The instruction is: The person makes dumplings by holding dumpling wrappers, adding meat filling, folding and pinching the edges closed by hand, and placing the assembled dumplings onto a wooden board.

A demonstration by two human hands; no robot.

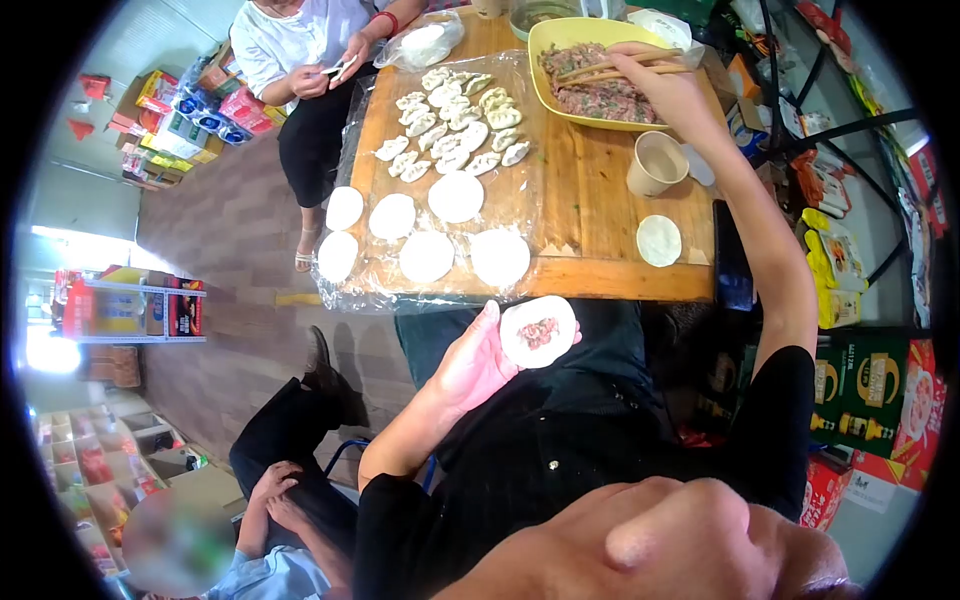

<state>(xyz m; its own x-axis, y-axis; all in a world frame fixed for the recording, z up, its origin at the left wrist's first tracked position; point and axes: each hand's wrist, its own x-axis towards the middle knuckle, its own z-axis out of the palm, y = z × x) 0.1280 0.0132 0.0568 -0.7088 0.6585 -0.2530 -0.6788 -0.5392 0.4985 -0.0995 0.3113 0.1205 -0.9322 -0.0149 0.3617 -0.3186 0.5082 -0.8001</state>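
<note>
My left hand (470, 362) holds a round dumpling wrapper (562, 318) in front of the table edge. A small heap of meat filling (540, 333) lies in the middle of that wrapper. At the upper right, my right hand (655, 80) grips a pair of chopsticks (600, 73) over a yellow bowl (536, 80). Their tips reach the minced meat (610, 103) with green bits in the bowl. Several flat wrappers (426, 257) lie on plastic film near the front of the table. Behind them sit rows of folded dumplings (455, 115).
A paper cup (657, 165) and a single wrapper (659, 241) stand at the right of the wooden table (585, 200). A dark phone (733, 258) lies by the right edge. Across the table, a person in white (305, 50) handles something small; another person sits at lower left.
</note>
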